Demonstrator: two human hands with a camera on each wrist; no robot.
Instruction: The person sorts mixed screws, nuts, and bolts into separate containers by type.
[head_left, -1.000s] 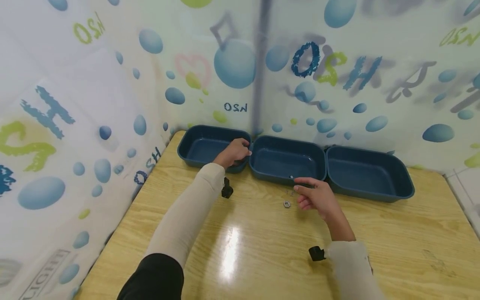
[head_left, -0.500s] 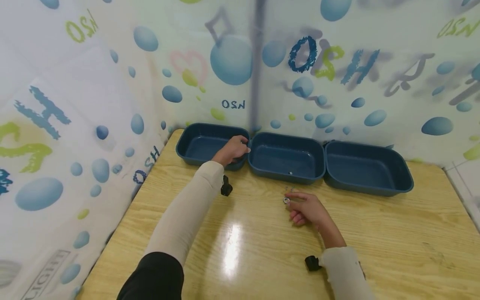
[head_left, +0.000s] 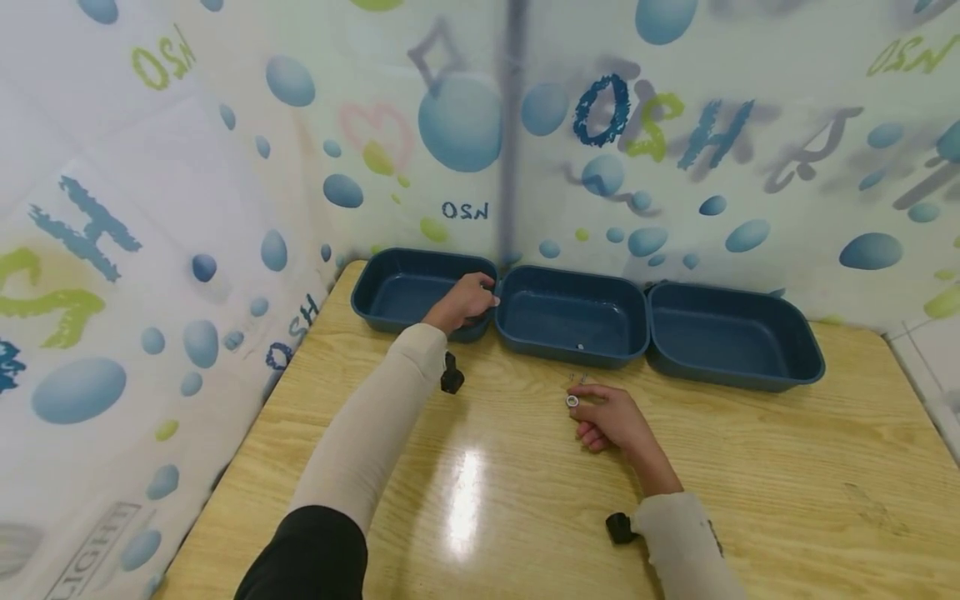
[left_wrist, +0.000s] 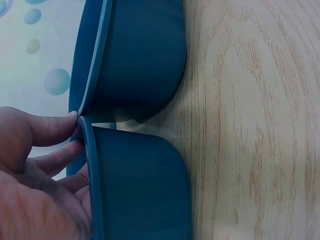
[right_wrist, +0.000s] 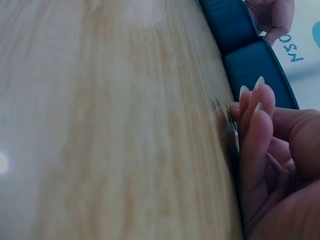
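My left hand (head_left: pixel 467 298) reaches over the right end of the left blue bin (head_left: pixel 405 325). In the left wrist view the thumb lies at the joint of two rims and the other fingers hook inside the lower bin (left_wrist: pixel 145 185), gripping its rim. On the table, my right hand (head_left: pixel 611 417) has thumb and index finger on either side of a metal hex nut (head_left: pixel 572 401), pinching it. Just beyond stand two tiny, thin metal pieces, perhaps screws (head_left: pixel 584 379). The right wrist view hides the nut behind fingers (right_wrist: pixel 257 145).
A middle blue bin (head_left: pixel 570 356) holds one small shiny piece (head_left: pixel 580 347). To its right stands another blue bin (head_left: pixel 738 379). All line the back of the wooden table (head_left: pixel 540 517), against a printed curtain (head_left: pixel 465 225). Black wrist-camera mounts (head_left: pixel 620 528) stick out beside both wrists.
My right hand has come down from beside the middle bin's front edge toward me, and its thumb and index finger have closed on the nut. The left hand has kept its grip.
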